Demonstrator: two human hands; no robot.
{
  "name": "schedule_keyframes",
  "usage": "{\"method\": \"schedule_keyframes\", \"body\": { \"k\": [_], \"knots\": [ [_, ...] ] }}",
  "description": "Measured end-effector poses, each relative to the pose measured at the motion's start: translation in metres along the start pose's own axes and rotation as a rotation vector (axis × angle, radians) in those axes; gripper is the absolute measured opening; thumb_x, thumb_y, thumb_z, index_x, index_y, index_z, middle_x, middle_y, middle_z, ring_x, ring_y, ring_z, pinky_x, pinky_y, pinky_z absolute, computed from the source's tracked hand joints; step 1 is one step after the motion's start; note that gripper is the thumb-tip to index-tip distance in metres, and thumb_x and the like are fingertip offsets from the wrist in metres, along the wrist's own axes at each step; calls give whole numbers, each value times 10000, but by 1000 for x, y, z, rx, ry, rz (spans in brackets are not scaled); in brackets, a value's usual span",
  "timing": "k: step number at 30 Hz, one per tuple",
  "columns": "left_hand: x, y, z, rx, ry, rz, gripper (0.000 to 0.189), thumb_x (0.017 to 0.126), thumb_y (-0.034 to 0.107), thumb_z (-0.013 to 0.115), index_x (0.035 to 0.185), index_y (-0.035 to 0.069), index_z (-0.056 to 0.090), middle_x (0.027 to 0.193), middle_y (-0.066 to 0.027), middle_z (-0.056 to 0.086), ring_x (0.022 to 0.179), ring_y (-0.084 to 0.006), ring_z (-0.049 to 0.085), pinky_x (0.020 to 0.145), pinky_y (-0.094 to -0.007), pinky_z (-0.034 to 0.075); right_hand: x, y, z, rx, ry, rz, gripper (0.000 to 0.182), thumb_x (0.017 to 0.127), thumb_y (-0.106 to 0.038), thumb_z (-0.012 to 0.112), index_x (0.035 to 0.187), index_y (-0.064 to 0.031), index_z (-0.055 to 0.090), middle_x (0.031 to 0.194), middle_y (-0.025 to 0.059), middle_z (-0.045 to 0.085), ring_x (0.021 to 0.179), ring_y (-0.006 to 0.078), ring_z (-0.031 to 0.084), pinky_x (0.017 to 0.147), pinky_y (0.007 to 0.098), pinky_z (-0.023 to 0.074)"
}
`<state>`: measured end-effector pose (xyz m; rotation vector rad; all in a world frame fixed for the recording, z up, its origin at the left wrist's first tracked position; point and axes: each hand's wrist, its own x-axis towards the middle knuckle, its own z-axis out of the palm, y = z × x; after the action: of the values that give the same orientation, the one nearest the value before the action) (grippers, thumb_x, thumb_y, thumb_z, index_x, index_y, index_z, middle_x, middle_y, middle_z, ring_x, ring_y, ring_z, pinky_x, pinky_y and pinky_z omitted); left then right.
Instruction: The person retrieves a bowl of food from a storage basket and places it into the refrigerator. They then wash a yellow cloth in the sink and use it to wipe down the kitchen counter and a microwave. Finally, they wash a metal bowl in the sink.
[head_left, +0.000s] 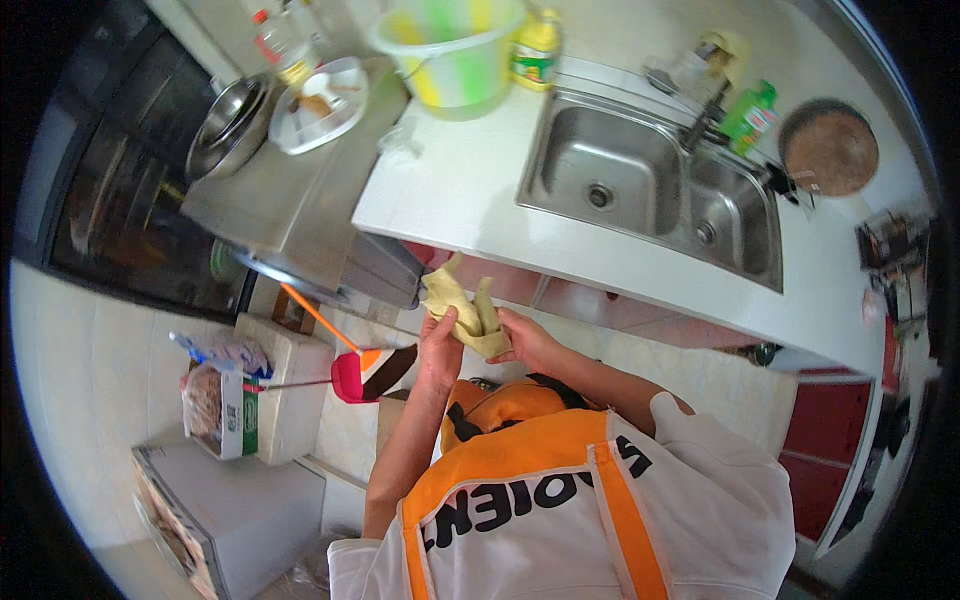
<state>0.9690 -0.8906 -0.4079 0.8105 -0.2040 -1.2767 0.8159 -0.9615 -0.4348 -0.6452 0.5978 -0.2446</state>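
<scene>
Both hands hold a limp pale yellow item in front of my waist, near the counter's front edge. Whether it is cloth or a rubber glove, I cannot tell. Two narrow ends stick up from it, and its lower right part is folded over. My left hand grips its left side, thumb on top. At its lower right edge, my right hand pinches it; some of those fingers are hidden behind it. Beyond lies the white countertop with a double-bowl stainless steel sink.
A striped plastic bucket and a yellow bottle stand behind the counter's left part. Metal bowls and a white tray rest farther left. A green bottle is by the faucet. On the floor are a red dustpan and boxes.
</scene>
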Motion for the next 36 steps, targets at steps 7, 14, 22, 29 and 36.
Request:
{"method": "schedule_keyframes", "body": {
  "k": [7, 14, 22, 29, 36],
  "knots": [
    [-2, -105, 73, 818, -336, -73, 306, 852, 51, 532, 1157, 62, 511, 1102, -61, 555, 999, -180, 544, 834, -310, 452, -95, 6, -93, 260, 78, -64, 549, 896, -522, 394, 1280, -130, 371, 1181, 62, 516, 1047, 241, 527, 868, 454, 417],
    [-30, -166, 137, 1677, -804, 320, 526, 759, 41, 609, 1255, 77, 440, 1222, -180, 416, 1143, -344, 414, 915, -379, 408, -175, 17, -146, 265, 253, -224, 526, 892, -522, 410, 1293, -185, 363, 1239, 30, 456, 1129, 221, 448, 844, 437, 405],
    [-32, -242, 183, 1403, -961, 165, 534, 799, 91, 603, 1294, 91, 400, 1284, -165, 394, 1173, -299, 420, 940, -379, 390, -252, 21, -201, 463, 534, -437, 395, 890, -347, 510, 1152, -54, 467, 1023, 66, 590, 896, 191, 595, 739, 329, 495],
    [-19, -269, 213, 1372, -1083, 6, 419, 832, 125, 576, 1237, 92, 471, 1236, -124, 458, 1084, -286, 495, 847, -348, 451, -309, 16, -264, 489, 865, -735, 290, 876, -149, 535, 1124, -17, 466, 1016, 88, 580, 857, 204, 603, 725, 340, 507],
    [4, -252, 181, 1288, -1025, -149, 358, 849, 119, 563, 1199, 76, 502, 1193, -90, 488, 1054, -218, 523, 809, -317, 472, -318, -42, -322, 457, 1015, -934, 342, 857, -236, 570, 1137, -62, 477, 1014, 62, 575, 820, 175, 593, 708, 318, 489]
  ]
}}
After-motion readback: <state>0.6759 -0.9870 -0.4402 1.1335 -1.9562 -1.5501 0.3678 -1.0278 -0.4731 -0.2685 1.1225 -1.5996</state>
